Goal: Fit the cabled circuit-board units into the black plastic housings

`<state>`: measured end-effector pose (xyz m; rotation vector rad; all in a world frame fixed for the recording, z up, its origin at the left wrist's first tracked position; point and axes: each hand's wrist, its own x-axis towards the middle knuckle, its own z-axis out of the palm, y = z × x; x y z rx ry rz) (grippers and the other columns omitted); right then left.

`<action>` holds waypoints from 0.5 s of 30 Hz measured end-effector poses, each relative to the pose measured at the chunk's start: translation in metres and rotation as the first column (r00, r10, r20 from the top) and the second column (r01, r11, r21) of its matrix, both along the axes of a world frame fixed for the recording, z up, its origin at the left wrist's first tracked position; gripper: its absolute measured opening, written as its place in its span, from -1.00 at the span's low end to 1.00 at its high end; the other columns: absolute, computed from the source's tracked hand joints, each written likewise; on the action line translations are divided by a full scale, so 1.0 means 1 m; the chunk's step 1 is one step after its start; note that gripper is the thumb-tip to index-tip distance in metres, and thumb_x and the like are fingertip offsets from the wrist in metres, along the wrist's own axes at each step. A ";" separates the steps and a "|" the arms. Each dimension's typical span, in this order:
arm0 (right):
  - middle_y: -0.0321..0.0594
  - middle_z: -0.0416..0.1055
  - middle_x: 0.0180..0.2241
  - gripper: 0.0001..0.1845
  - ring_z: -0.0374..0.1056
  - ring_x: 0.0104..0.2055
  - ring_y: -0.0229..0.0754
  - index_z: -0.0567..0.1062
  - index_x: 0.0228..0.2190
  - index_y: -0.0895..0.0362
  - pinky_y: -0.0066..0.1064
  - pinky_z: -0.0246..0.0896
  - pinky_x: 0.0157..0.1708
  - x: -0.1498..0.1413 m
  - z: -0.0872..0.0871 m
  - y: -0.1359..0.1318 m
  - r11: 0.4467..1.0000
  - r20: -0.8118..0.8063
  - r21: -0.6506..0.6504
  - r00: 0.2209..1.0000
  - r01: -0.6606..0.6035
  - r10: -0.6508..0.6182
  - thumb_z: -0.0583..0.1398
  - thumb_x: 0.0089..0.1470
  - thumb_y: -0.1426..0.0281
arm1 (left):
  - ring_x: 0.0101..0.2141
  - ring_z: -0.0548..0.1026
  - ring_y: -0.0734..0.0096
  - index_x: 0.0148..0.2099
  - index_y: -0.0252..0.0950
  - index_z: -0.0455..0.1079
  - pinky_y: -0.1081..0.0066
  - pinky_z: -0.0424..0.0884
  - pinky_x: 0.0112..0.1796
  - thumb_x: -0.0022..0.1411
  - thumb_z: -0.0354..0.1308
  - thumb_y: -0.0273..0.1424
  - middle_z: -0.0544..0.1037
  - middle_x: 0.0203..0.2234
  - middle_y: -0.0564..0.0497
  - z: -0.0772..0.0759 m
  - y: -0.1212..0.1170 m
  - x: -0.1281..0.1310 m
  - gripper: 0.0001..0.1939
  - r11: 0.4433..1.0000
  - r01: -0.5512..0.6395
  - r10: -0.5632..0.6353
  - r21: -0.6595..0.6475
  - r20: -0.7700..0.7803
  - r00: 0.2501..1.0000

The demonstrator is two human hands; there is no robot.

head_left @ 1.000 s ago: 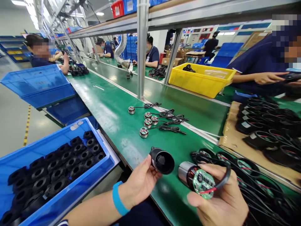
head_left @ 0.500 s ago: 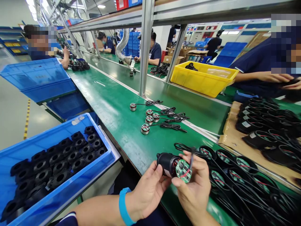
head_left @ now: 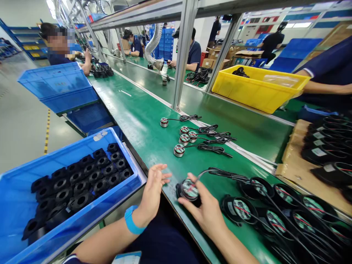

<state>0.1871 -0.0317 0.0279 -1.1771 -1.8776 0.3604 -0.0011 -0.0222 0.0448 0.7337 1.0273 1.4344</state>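
Note:
My right hand [head_left: 205,205] grips a black motor housing [head_left: 189,191] near the table's front edge, thumb and fingers on either side. A green circuit board with a red wire shows in the housing's top, and a black cable leads off to the right. To the left of it, my left hand [head_left: 154,187] is off the housing, holding nothing, fingers stretched out. Right of my right hand stand several black housings [head_left: 242,209] with circuit boards inside and cables trailing. Farther back on the green table lie several small motors [head_left: 179,150] with coiled black cables.
A blue bin [head_left: 121,141] with rows of black housings stands at the left. Behind the metal post [head_left: 183,55] sits a yellow bin [head_left: 255,91]. Cardboard [head_left: 293,157] bears more black housings at the right. Co-workers sit along the line.
The motor with its circuit board went into the black housing, which came down to the table in my right hand. My left hand let go and moved left.

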 end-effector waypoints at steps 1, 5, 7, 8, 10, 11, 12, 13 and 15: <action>-0.08 0.52 0.05 -0.31 0.53 0.03 0.00 0.28 0.25 0.03 -0.20 0.52 0.01 -0.002 -0.005 0.002 1.000 0.047 -0.022 0.999 -0.021 0.022 0.32 0.18 0.15 | -0.08 0.52 0.35 0.08 -0.10 0.37 0.35 0.41 -0.05 0.37 0.12 0.03 0.44 0.13 -0.03 -0.006 0.006 -0.009 -0.59 0.998 -0.069 0.070 0.012 -0.066 0.995; -0.04 0.51 0.07 -0.26 0.52 0.05 0.05 0.24 0.28 0.05 -0.12 0.48 0.06 -0.003 -0.015 0.003 0.999 0.022 0.018 0.999 0.045 -0.045 0.33 0.16 0.16 | -0.12 0.52 0.36 0.09 -0.12 0.33 0.36 0.41 -0.13 0.41 0.05 0.00 0.43 0.09 -0.06 -0.024 0.018 -0.031 -0.61 0.989 -0.144 0.145 0.018 -0.176 0.974; -0.01 0.48 0.12 -0.19 0.49 0.09 0.06 0.18 0.32 0.07 -0.10 0.46 0.09 -0.001 -0.016 0.004 0.992 -0.004 0.075 0.995 0.099 -0.099 0.34 0.16 0.18 | -0.12 0.51 0.36 0.06 -0.13 0.34 0.37 0.42 -0.16 0.43 0.03 -0.01 0.42 0.09 -0.06 -0.029 0.018 -0.034 -0.64 0.988 -0.151 0.151 0.011 -0.175 0.973; -0.01 0.47 0.12 -0.19 0.49 0.09 0.07 0.18 0.32 0.07 -0.10 0.45 0.10 -0.001 -0.016 0.005 0.991 0.009 0.089 0.995 0.099 -0.100 0.34 0.15 0.17 | -0.12 0.50 0.36 0.05 -0.14 0.35 0.37 0.42 -0.16 0.43 0.03 -0.02 0.42 0.08 -0.06 -0.030 0.018 -0.035 -0.64 0.988 -0.151 0.150 0.008 -0.172 0.973; -0.06 0.49 0.11 -0.25 0.50 0.07 0.06 0.25 0.29 0.05 -0.12 0.47 0.08 0.000 -0.016 0.007 0.996 0.080 0.077 0.995 0.054 -0.060 0.32 0.17 0.15 | -0.12 0.49 0.36 0.03 -0.15 0.37 0.39 0.42 -0.17 0.42 0.05 -0.03 0.43 0.07 -0.06 -0.030 0.018 -0.035 -0.65 0.989 -0.147 0.146 0.005 -0.168 0.975; -0.09 0.50 0.10 -0.28 0.51 0.06 0.05 0.28 0.28 0.04 -0.13 0.48 0.07 0.000 -0.016 0.008 0.998 0.117 0.061 0.992 0.033 -0.040 0.31 0.18 0.14 | -0.11 0.49 0.37 0.02 -0.15 0.37 0.40 0.42 -0.17 0.42 0.05 -0.03 0.43 0.06 -0.05 -0.030 0.018 -0.035 -0.66 0.989 -0.145 0.143 0.003 -0.164 0.976; -0.09 0.50 0.10 -0.29 0.51 0.06 0.05 0.28 0.28 0.03 -0.13 0.48 0.06 0.001 -0.015 0.009 0.998 0.139 0.048 0.990 0.028 -0.034 0.30 0.19 0.14 | -0.11 0.48 0.38 0.02 -0.15 0.38 0.41 0.42 -0.18 0.43 0.04 -0.04 0.43 0.06 -0.04 -0.030 0.018 -0.034 -0.66 0.990 -0.143 0.141 0.000 -0.160 0.977; -0.08 0.50 0.10 -0.26 0.51 0.06 0.05 0.24 0.30 0.04 -0.13 0.48 0.06 0.002 -0.014 0.009 0.997 0.128 0.056 0.990 0.050 -0.056 0.30 0.19 0.15 | -0.11 0.48 0.39 0.02 -0.14 0.38 0.42 0.42 -0.18 0.44 0.03 -0.04 0.43 0.05 -0.04 -0.029 0.018 -0.034 -0.67 0.990 -0.141 0.139 -0.004 -0.154 0.978; -0.03 0.47 0.12 -0.17 0.50 0.07 0.05 0.15 0.35 0.07 -0.12 0.47 0.06 0.003 -0.011 0.009 0.989 0.081 0.089 0.988 0.121 -0.128 0.32 0.18 0.18 | -0.11 0.46 0.39 0.02 -0.14 0.38 0.44 0.42 -0.20 0.45 0.02 -0.05 0.43 0.05 -0.03 -0.029 0.019 -0.035 -0.68 0.990 -0.140 0.137 -0.009 -0.144 0.980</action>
